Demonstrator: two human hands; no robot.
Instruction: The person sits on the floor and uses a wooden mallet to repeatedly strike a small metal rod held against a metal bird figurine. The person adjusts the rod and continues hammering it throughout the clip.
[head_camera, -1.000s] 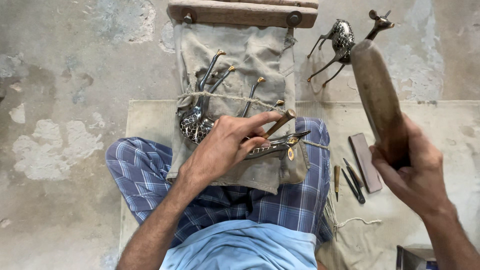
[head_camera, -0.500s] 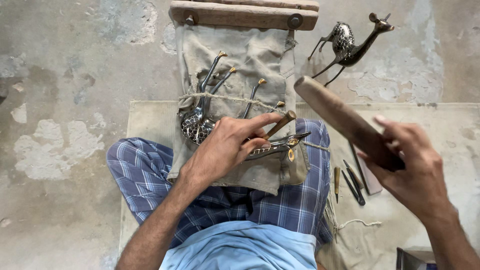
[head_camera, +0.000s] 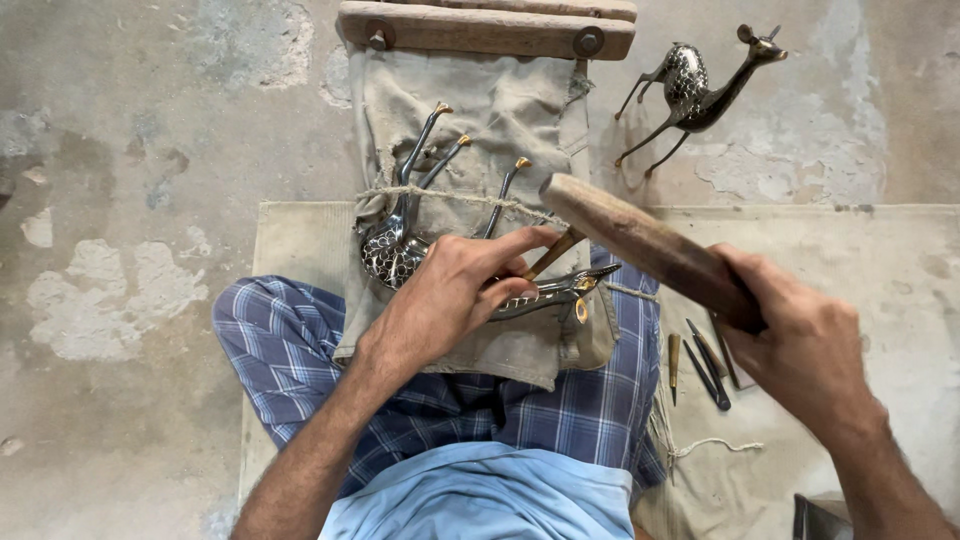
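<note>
My left hand (head_camera: 440, 300) pinched a thin chisel (head_camera: 552, 254) between thumb and fingers, its tip on the metal deer (head_camera: 420, 240) tied by string onto the cloth (head_camera: 480, 120) over my lap. My right hand (head_camera: 805, 345) wrapped its fingers tight around a wooden mallet (head_camera: 640, 245), its head touching the chisel's top.

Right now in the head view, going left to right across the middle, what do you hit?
Bare concrete floor → left hand pinching a small chisel on the tied-down metal deer figure → wooden mallet → right hand gripping it.
</note>
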